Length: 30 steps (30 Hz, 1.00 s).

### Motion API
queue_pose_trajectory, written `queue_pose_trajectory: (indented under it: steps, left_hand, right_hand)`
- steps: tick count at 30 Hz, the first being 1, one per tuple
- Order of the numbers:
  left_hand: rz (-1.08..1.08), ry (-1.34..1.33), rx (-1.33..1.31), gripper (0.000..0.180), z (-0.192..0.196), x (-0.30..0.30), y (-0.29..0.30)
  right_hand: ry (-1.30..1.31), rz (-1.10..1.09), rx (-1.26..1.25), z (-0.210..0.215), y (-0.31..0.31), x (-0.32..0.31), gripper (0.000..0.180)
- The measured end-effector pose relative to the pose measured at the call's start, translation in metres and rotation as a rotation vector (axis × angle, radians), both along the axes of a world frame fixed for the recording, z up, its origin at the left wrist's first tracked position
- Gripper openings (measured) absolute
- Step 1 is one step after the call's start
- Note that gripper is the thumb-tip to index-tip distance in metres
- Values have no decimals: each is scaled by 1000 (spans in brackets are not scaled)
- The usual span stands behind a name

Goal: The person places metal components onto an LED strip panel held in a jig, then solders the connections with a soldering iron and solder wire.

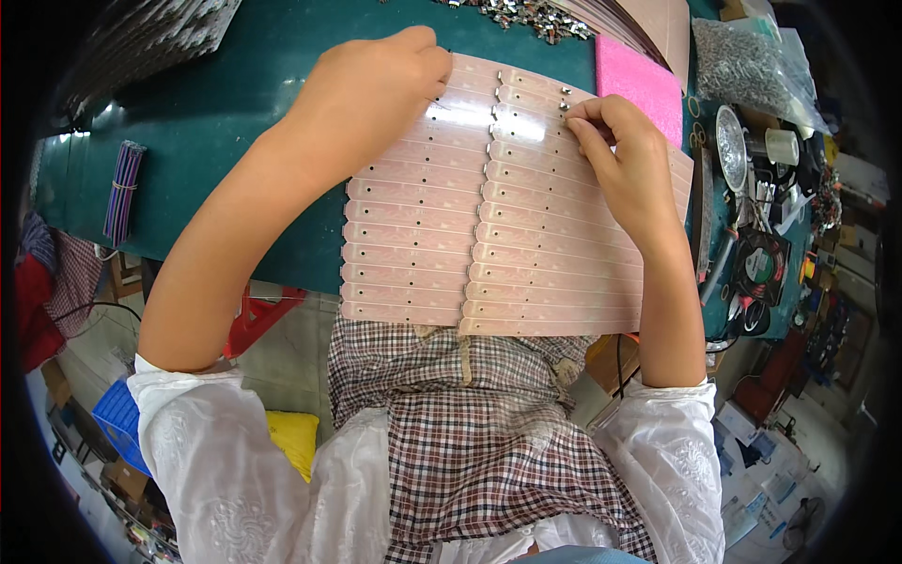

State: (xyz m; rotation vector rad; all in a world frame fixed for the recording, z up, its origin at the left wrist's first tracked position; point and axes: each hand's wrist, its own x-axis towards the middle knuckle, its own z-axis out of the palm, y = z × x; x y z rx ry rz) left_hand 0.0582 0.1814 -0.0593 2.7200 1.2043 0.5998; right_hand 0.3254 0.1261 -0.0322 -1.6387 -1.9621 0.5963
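Two side-by-side sheets of pale pink strip panels, the left sheet [395, 246] and the right sheet [554, 254], lie at the bench's near edge. Their strips have rounded ends and small dark holes. My left hand [381, 85] is curled closed over the left sheet's far corner; what its fingertips hold, if anything, is hidden. Over the right sheet, thumb and fingers of my right hand [628, 155] are pinched together, and I cannot make out what is between them. Just beyond those fingertips sit two small shiny metal pieces, including a metal clip-like part [566, 91].
A pile of small metal parts [536, 19] lies at the far edge of the green bench [272, 56]. Right of the sheets are a pink foam block [639, 85], a bag of metal parts [747, 70], a round metal dish [730, 148] and a fan [759, 265]. Bundled purple strips [123, 193] lie left.
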Motion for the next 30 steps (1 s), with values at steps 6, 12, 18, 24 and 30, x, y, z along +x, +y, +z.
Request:
queue_pose_trajectory:
  steps: [6,12,18,24,30]
  left_hand:
    - [-11,-312,-224,10,6,-13,7]
    - [149,-305,-277,16,18,-33,25]
    - [185,-243,-228,21,18,-41,40]
    - [155,-229,-169,21,11,-44,51]
    - [193,-212,-240,15,13,-28,55]
  right_hand:
    - [-31,40,14,-1,2,2,11]
    - [-63,67,10,1,3,1,11]
    - [-67,54,13,1,3,0,10]
    - [-82,90,63,1,3,0,9]
    - [-183,117,172,-2,0,-5,7]
